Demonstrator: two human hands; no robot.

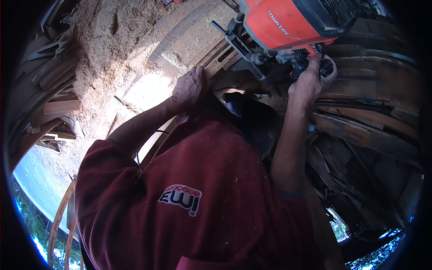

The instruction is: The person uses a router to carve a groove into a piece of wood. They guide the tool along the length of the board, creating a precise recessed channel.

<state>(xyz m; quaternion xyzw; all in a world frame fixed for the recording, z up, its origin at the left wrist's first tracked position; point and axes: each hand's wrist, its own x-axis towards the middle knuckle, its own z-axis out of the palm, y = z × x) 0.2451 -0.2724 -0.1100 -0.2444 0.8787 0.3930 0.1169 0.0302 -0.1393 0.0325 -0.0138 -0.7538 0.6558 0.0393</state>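
Observation:
An orange and black woodworking machine (297, 22) with grey metal parts stands at the top of the view. My right hand (310, 81) is closed around a black knob (325, 67) on its underside. My left hand (189, 87) rests flat on a long wooden strip (216, 67) that runs up toward the machine's metal frame. My dark red shirt (198, 198), dusted with wood chips, fills the lower middle and hides what lies under my arms.
A large heap of sawdust (108, 40) lies at the upper left. Offcut boards (58, 108) are stacked along the left edge. Dark planks and scrap wood (360, 130) pile up on the right. A curved wooden frame (58, 220) shows at the lower left.

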